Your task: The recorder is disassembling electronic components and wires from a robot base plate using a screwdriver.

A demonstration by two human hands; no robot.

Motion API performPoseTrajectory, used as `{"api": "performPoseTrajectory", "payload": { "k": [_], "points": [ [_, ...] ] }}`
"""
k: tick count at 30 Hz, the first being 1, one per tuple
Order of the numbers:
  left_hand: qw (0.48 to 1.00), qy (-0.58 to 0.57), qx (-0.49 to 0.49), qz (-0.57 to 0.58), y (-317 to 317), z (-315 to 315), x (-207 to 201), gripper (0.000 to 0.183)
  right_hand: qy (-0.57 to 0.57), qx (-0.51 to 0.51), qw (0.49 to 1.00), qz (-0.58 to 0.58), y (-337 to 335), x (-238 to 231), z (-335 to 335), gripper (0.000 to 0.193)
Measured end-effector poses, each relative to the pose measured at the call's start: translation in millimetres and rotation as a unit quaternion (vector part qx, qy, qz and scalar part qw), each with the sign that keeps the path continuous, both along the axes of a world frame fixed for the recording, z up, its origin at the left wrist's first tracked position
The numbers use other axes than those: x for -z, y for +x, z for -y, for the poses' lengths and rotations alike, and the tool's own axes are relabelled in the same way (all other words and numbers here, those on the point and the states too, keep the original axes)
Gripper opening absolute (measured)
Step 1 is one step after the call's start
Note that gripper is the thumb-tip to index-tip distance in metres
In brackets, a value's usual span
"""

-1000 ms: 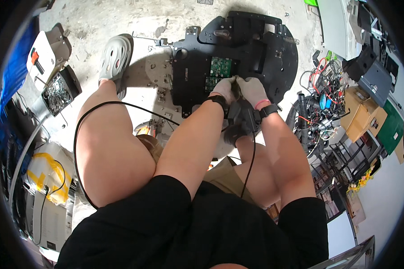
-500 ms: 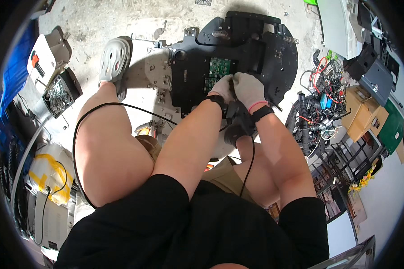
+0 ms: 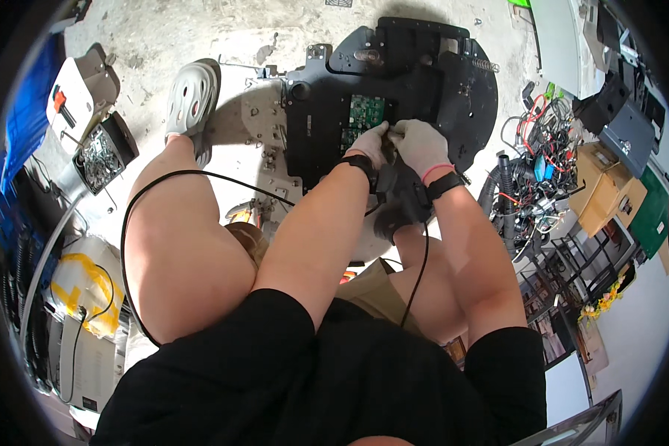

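A black machine chassis (image 3: pixel 320 137) with a rounded right end lies on the floor in front of me. Set into its middle is a green circuit board (image 3: pixel 366 113). My left hand (image 3: pixel 369 145), in a pale work glove, is closed at the board's lower right edge. Close beside it is my gloved right hand (image 3: pixel 419 143), its fingers bent and pinched together over the chassis. The fingertips of both hands nearly meet, and whatever lies between them is too small to make out. A coil spring (image 3: pixel 486 66) sits at the chassis's upper right edge.
A tangle of wires (image 3: pixel 539 163) and a cardboard box (image 3: pixel 600 189) lie to the right. On the left stand a dark bin of screws (image 3: pixel 102 160) and a white casing (image 3: pixel 78 93). A black cable (image 3: pixel 189 172) loops over my left leg. Small metal parts (image 3: pixel 270 156) lie left of the chassis.
My right hand has drawn slightly to the right, so a small gap now shows between the two hands. The left hand stays almost where it was.
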State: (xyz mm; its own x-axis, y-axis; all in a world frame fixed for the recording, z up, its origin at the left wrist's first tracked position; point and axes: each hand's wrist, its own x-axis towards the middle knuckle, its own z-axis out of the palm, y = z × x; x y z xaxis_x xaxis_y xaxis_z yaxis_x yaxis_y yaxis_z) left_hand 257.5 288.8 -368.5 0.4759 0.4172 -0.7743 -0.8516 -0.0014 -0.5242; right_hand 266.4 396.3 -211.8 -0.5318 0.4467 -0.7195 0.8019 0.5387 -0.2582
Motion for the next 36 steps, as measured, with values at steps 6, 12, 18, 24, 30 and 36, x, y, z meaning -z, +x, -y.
{"api": "performPoseTrajectory", "payload": {
  "k": [6,12,18,24,30,36],
  "points": [
    [0.993,-0.038,0.074,-0.082,-3.5,-18.1,-34.6,0.026,-0.012,0.069,0.982,0.176,12.7,8.6,-14.9,0.047],
    [0.999,0.024,0.021,-0.005,-8.6,-16.3,-33.9,0.032,0.055,-0.073,0.996,0.001,4.0,5.7,-1.9,0.026],
    [0.995,-0.009,0.083,-0.063,-3.4,-20.4,-30.7,0.038,-0.006,0.044,0.996,0.082,4.9,6.9,-17.3,0.033],
    [0.999,0.037,0.0,0.0,2.5,-6.7,-5.7,0.034,-0.048,0.076,0.993,0.077,-0.1,5.0,-3.8,0.031],
    [0.996,0.032,0.053,-0.059,-3.2,-5.9,-17.7,0.03,0.012,-0.092,0.996,0.016,9.8,4.0,-7.7,0.025],
    [0.986,-0.001,0.128,-0.108,-2.7,-11.3,-25.3,0.026,0.026,0.022,0.979,0.199,-3.9,-7.7,-12.9,0.023]
  ]
}}
